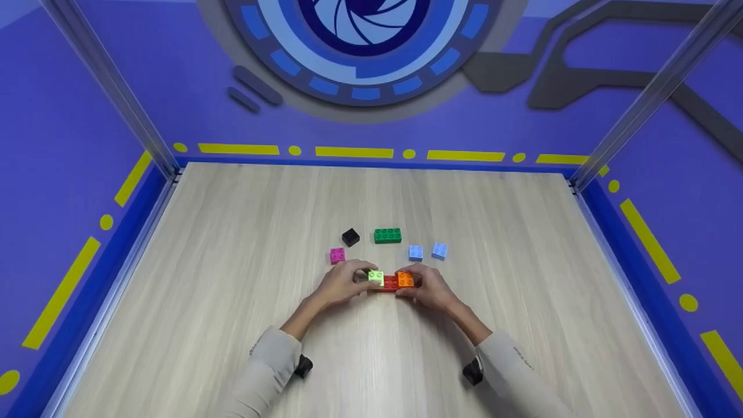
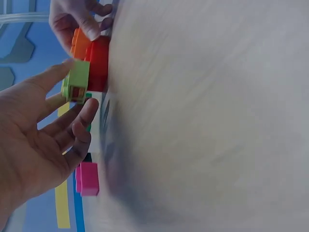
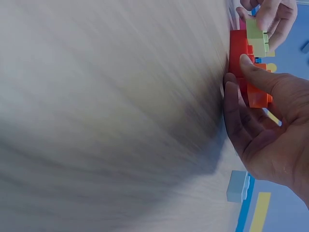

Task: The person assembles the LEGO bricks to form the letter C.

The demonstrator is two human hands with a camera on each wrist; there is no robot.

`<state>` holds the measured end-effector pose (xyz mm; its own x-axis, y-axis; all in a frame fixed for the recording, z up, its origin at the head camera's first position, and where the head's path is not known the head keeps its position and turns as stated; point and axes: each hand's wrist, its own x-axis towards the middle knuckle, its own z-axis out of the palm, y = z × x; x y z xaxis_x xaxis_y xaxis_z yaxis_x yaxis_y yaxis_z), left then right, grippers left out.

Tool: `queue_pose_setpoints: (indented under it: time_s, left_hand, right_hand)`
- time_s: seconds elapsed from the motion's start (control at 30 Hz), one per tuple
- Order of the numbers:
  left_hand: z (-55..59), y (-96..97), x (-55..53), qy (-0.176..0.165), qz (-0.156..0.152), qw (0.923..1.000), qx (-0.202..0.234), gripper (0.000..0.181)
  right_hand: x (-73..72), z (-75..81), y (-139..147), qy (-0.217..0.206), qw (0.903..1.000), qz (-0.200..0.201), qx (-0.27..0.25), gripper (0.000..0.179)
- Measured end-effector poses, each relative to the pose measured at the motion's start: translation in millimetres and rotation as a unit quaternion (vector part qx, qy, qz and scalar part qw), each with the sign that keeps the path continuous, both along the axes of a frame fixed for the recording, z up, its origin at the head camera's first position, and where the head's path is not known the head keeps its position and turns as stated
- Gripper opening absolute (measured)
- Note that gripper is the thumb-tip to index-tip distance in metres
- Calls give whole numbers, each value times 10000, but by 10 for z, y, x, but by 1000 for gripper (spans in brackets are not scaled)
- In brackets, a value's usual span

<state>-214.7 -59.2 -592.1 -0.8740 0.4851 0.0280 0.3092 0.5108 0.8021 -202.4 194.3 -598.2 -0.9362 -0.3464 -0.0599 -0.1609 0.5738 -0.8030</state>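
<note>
Red brick [image 1: 390, 283], roughly midway between tabletop [image 1: 261, 232] side edges, gripped with orange brick [image 1: 405, 279] by right hand [image 1: 432, 287]. Lime brick [image 1: 376, 277] pinched by left hand [image 1: 341, 284]; best kept square, pressed evenly.

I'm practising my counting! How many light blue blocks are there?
2. One square light blue plastic block is right of the green rectangular plastic block; a second light blue block lies further right. None looks hidden.
</note>
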Motion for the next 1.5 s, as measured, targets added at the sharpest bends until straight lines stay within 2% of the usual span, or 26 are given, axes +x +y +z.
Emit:
queue_pose_setpoints:
  time_s: [0.07,0.13,0.2,0.33,0.4,0.5,0.63,0.8,0.97,1.1,1.3,1.4,1.5]
  left_hand:
    - [16,-83,-31,-166,22,9993,324,37]
    - [32,-171,-68,-124,195,9981,574,35]
    - [43,-258,-109,15,526,9954,800,33]
    - [31,-410,-179,281,1280,9839,1215,34]
    - [2,-473,-202,341,1528,9795,1271,38]
    - [-59,-548,-210,310,1760,9782,1061,47]
    - [-111,-577,-211,258,1804,9795,855,53]
    - [-137,-539,-241,230,1763,9812,752,53]
    - [-159,-469,-269,386,1730,9823,600,55]
    - [-186,-417,-259,461,1772,9826,301,56]
    - [-190,-365,-224,211,1877,9820,-81,44]
    - [-164,-359,-206,74,1853,9826,-74,37]
    - [-128,-354,-189,78,1737,9848,-18,36]
  right_hand:
    - [-1,-9,3,14,10000,13,8,38]
    - [2,-20,8,48,10000,24,14,39]
    - [4,-29,14,63,10000,39,-5,39]
    - [8,-32,19,73,10000,23,-41,38]
    - [7,-29,19,84,10000,10,-39,38]
    - [6,-22,4,53,10000,-2,-31,39]
    - [8,-2,3,-41,10000,16,-75,40]
    - [9,-2,6,-104,9999,-9,-138,40]
    - [10,-4,9,-151,9997,-36,-193,40]
    - [16,-9,12,-110,9997,-30,-218,40]
    - [21,-8,19,-141,9997,-27,-196,40]
    - [20,-10,16,-152,9997,-37,-201,40]
    - [19,-18,18,-93,9998,-11,-181,41]
